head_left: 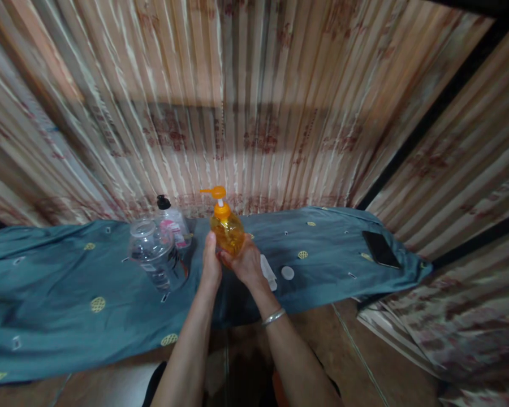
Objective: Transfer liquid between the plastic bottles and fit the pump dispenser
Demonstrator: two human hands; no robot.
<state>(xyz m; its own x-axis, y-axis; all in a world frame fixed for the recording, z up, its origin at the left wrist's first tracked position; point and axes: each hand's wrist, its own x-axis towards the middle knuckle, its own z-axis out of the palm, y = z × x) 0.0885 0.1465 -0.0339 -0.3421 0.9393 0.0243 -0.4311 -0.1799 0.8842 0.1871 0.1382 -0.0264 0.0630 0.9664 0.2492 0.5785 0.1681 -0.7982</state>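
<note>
An amber pump bottle (228, 229) with an orange pump head, its spout pointing left, is held up over the cloth-covered table, tilted slightly. My left hand (211, 261) grips its lower left side, thumb up along the bottle. Wrapped round the lower right side is my right hand (246, 261), with a silver bangle on the wrist. The bottle's base is hidden by the hands. To the left stands a clear plastic cup (155, 257) with a domed lid. Behind it is a clear bottle (176, 226) with a black pump and pink label.
A white folded item, perhaps tissue, (268, 272) and a round white cap (287, 273) lie right of my hands. A black phone (380, 249) rests near the right end of the teal patterned cloth (123, 328). Striped curtains (254, 113) hang behind and beside the table.
</note>
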